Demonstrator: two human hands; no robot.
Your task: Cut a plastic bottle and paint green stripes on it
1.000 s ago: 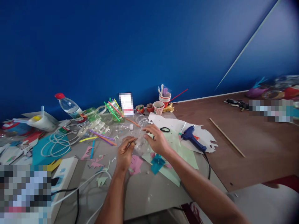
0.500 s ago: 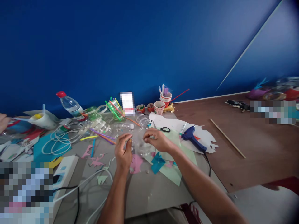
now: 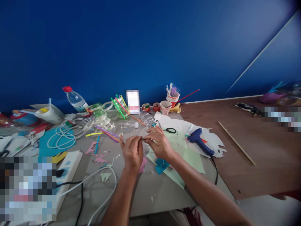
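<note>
My left hand (image 3: 133, 151) and my right hand (image 3: 160, 142) meet fingertip to fingertip above the grey table. Both are closed in a pinch; whatever lies between the fingertips is too small to make out. Clear plastic shows behind and below the fingers, mostly covered by my hands. Under my right wrist is a teal paper shape (image 3: 161, 166), on pale green paper (image 3: 194, 160). Pink paper (image 3: 143, 165) peeks out beside my left wrist. Just beyond my right hand are black-handled scissors (image 3: 171, 130). Farther right, a blue glue gun (image 3: 199, 141) rests on torn white paper (image 3: 217, 147).
Clear bottles (image 3: 127, 126), drinking straws (image 3: 107, 132) and a red-capped bottle (image 3: 76, 100) crowd the back left. Paper cups (image 3: 166, 107) stand by the wall. A white power strip (image 3: 70, 164) and cables occupy the left. A wooden stick (image 3: 236, 142) lies right.
My hands have come together, fingertips now meeting where there was a gap before. The left hand moved right and its fingers closed. The view has shifted slightly left.
</note>
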